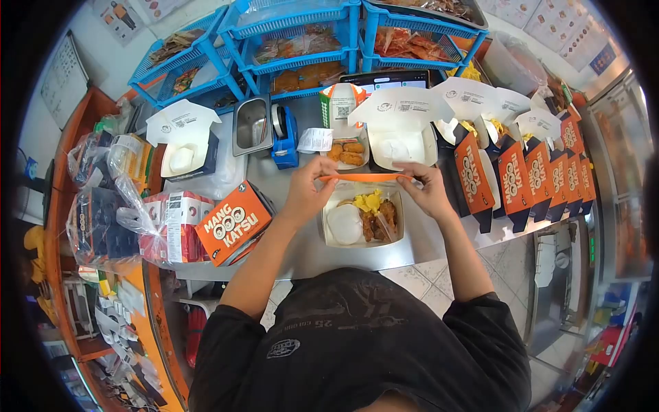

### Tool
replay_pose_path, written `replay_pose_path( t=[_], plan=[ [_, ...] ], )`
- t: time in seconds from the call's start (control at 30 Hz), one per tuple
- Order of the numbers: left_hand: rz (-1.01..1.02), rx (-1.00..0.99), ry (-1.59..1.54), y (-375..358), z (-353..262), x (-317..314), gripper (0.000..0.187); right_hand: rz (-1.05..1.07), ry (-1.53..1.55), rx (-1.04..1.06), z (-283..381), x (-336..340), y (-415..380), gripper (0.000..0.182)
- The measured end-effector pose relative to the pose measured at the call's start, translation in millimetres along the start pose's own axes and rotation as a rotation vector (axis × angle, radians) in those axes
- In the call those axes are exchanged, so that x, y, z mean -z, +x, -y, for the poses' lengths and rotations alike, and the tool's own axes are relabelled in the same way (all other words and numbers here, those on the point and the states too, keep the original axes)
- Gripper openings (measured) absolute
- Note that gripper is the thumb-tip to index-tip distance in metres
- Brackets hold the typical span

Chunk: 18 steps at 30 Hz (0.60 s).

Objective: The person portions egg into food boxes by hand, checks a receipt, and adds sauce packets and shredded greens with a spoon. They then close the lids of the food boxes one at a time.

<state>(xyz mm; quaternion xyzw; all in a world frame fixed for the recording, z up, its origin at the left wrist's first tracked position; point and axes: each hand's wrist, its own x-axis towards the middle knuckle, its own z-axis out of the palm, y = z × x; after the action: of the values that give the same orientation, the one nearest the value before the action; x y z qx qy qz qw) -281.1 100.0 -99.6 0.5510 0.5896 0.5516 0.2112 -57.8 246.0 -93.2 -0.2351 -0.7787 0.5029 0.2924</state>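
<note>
A white-lined meal box (329, 238) stands before me on the metal counter. Inside it are a wrapped mound of rice (344, 225), scrambled egg (368, 201) and brown glazed meat (374, 225), with a small clear packet over the meat. Along the far side of the box runs its orange lid (365, 178), seen almost edge-on. My left hand (310, 184) pinches the lid's left end, and my right hand (427, 189) pinches its right end. Just beyond, a carton of breaded pieces (348, 152) sits beside another open box holding rice (394, 150).
Filled orange-and-black boxes (473, 172) line the right side. At left lie closed boxes (233, 223), an open rice box (182, 159), a blue tape dispenser (285, 141) and a steel container (252, 125). Blue baskets (292, 62) of packed food are stacked behind.
</note>
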Motion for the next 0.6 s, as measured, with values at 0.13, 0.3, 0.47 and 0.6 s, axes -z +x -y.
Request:
replay_pose_path(
  t=[0.13,0.3,0.47,0.6],
  plan=[
    [0.467,0.357,-0.035,-19.6,-11.2,15.5,0.023,0.44,-0.04,-0.041,-4.2,16.7,-18.7,0.02],
    [0.064,0.385,0.55,-90.0,25.4,-18.4,0.038,0.08,-0.455,-0.218,-16.8,-20.6,-66.4,0.046],
    [-0.012,0.727,0.325,-82.0,9.6,-19.5,0.044,-0.107,-0.429,-0.39,-21.9,-32.3,-69.7,0.06],
    [0.208,0.879,0.075,-76.6,16.8,-10.7,0.059,0.012,-0.476,-0.505,-8.3,-26.5,-64.2,0.049]
  ],
)
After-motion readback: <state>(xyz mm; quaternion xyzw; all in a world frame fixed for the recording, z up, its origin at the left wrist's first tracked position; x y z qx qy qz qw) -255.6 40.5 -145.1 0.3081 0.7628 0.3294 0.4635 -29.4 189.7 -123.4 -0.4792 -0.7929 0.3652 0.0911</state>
